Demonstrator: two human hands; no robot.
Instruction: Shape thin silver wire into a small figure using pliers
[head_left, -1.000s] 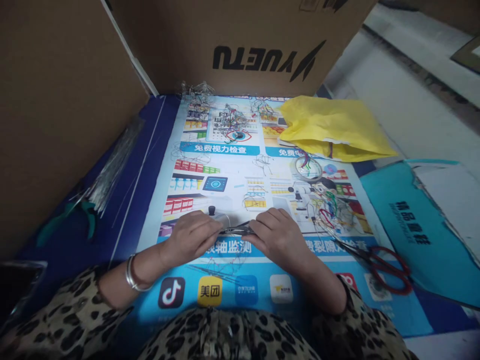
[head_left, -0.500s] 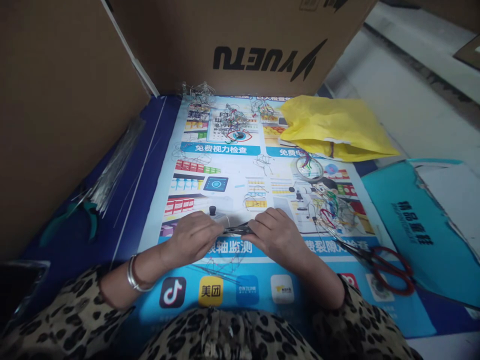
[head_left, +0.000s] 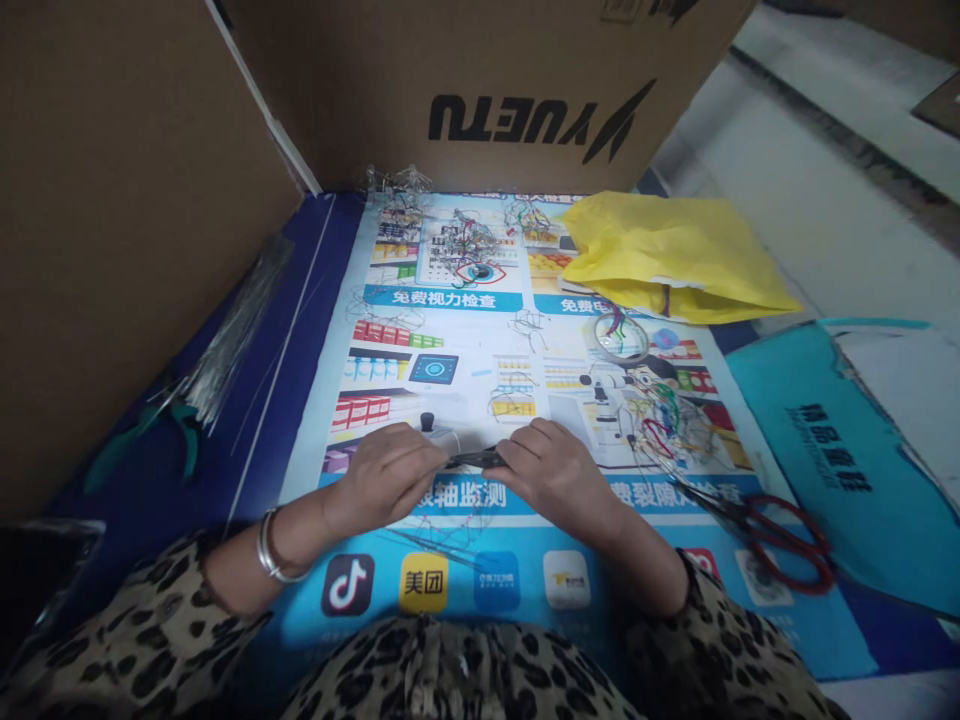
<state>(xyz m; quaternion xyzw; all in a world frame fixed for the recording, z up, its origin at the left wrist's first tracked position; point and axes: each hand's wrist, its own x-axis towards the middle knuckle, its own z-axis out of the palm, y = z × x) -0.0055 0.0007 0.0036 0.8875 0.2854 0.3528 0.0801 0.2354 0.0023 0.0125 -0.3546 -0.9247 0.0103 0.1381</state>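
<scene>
My right hand (head_left: 551, 475) is closed around small dark pliers (head_left: 481, 459), whose jaws point left; the handles are hidden in the palm. At the tips of the jaws, my left hand (head_left: 394, 475) is closed in a pinch. A thin wire (head_left: 454, 440) curves up beside its fingertips, though most of it is hidden. Just below the hands, several straight wires and a bent wire piece (head_left: 450, 530) lie on the printed poster (head_left: 465, 395).
Red-handled scissors (head_left: 784, 540) lie at right near a tangle of coloured wires (head_left: 667, 420). A tape roll (head_left: 621, 338), yellow bag (head_left: 667, 255) and teal card (head_left: 825, 450) are beyond. At left are green-handled pliers (head_left: 187, 440) and a wire bundle (head_left: 240, 335). Cardboard (head_left: 480, 60) walls the back.
</scene>
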